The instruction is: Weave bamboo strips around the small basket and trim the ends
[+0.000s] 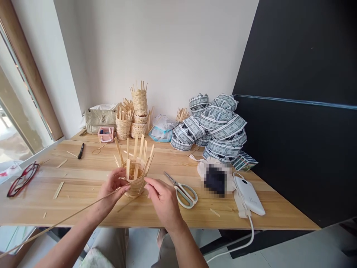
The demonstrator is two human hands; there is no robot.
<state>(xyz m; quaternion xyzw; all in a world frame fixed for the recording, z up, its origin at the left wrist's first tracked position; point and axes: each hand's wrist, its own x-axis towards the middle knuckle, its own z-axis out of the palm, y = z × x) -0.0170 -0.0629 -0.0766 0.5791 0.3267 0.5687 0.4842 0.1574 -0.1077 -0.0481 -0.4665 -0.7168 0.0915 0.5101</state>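
Observation:
A small half-woven bamboo basket (135, 175) with upright strips sticking out of its top stands on the wooden table (251, 216) near the front edge. My left hand (113, 186) is closed around the basket's left side and pinches a long thin bamboo strip (64, 219) that runs down to the lower left. My right hand (163, 199) is closed at the basket's right side, its fingertips pinching the strip's end against the weave.
White-handled scissors (182, 190) lie just right of my right hand. Further right are a white power bank (249, 195) with cable and a blurred dark object. Finished baskets (138, 111), a beige bag (100, 119), patterned ribbon rolls (217, 126), a black marker (80, 150) and red glasses (22, 179) also sit on the table.

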